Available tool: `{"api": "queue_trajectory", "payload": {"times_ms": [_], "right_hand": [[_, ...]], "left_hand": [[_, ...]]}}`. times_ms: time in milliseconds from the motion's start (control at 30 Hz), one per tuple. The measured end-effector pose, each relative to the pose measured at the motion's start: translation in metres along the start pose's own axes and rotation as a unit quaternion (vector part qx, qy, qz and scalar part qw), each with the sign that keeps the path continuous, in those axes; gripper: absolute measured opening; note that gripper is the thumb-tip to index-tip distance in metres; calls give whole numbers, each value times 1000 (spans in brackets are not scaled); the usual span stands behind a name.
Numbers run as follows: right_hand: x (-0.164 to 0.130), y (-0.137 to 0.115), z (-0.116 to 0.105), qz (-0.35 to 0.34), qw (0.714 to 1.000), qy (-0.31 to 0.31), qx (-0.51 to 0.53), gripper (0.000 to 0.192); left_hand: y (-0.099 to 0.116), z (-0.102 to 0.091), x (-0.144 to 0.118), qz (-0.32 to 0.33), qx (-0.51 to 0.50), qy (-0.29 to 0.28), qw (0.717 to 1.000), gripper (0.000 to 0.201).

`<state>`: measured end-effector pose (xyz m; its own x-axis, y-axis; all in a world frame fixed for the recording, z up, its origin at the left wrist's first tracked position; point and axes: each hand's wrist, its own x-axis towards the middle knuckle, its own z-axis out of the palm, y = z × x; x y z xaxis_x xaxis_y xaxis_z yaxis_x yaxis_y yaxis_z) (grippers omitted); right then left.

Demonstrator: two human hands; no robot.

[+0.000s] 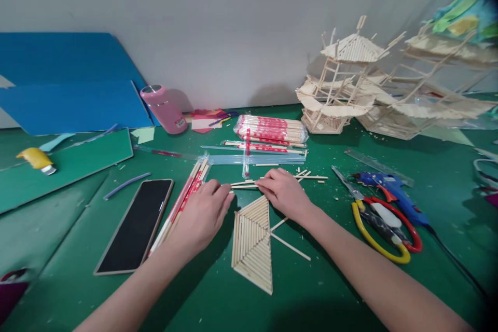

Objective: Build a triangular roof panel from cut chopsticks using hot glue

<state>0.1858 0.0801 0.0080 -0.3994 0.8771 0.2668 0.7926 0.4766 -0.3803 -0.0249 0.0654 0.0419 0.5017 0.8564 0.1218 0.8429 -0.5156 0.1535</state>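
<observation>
My left hand (206, 212) has its fingers curled together at the left end of thin wooden sticks (243, 185). My right hand (284, 192) pinches the same sticks farther right; how many each hand grips is partly hidden by the fingers. Just below the hands lies a partly built panel (252, 244) of short sticks glued in nested angles. Bare sticks (291, 246) reach out from its right side. Beside my left forearm lie chopsticks in red-and-white wrappers (181, 202). More loose sticks (313, 177) lie past my right hand.
Behind are a bundle of wrapped chopsticks (270, 128), clear glue sticks (257, 159) and a pink bottle (165, 109). Scissors (381, 228) and a blue glue gun (392, 192) lie right, below a stick-built pavilion model (350, 78). A phone (134, 225) lies left.
</observation>
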Motion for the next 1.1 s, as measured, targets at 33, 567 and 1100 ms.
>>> {"api": "queue_trajectory", "payload": {"times_ms": [33, 567, 1100], "right_hand": [[0, 0, 0, 0, 1000, 1, 4, 16], [-25, -1, -21, 69, 980, 86, 164, 14], [-21, 3, -18, 78, 985, 123, 91, 27]], "left_hand": [[2, 2, 2, -2, 5, 0, 1000, 33], [-7, 44, 0, -10, 36, 47, 998, 26], [-13, 41, -7, 14, -53, 121, 991, 27]]}}
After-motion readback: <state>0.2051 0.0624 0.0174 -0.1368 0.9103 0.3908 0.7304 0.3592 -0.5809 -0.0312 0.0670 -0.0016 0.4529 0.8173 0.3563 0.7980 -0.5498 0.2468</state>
